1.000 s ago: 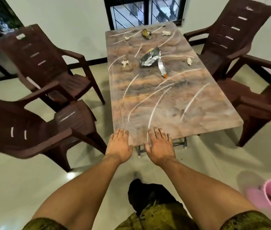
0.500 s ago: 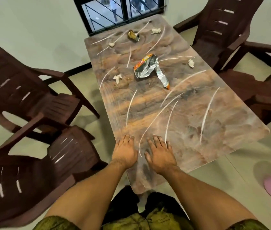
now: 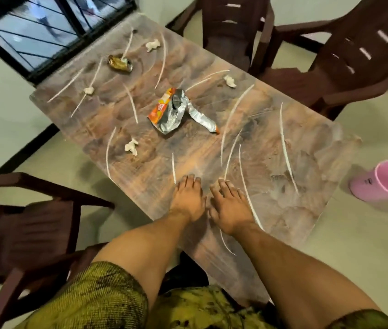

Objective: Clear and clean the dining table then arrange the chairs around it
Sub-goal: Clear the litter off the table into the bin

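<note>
My left hand [image 3: 187, 200] and my right hand [image 3: 229, 206] lie flat, side by side, on the near part of the brown patterned dining table [image 3: 295, 210], fingers straight and holding nothing. Farther along the top lies a crumpled silver and orange snack wrapper [image 3: 176, 110]. A small gold wrapper [image 3: 120, 63] sits near the far end. Several white paper scraps are scattered about, one scrap [image 3: 131, 146] left of centre and another scrap [image 3: 229, 81] by the right edge.
Dark brown plastic chairs stand around: one chair [image 3: 34, 224] at near left, a second chair [image 3: 233, 32] at the far right, a third chair [image 3: 345, 62] beside it. A pink bucket [image 3: 387, 184] stands on the floor to the right. A barred window [image 3: 45, 27] is behind the table.
I have come closer and my view has swung right. Both hands have slid from the table's near edge farther onto the top. The pink bucket is in full view again.
</note>
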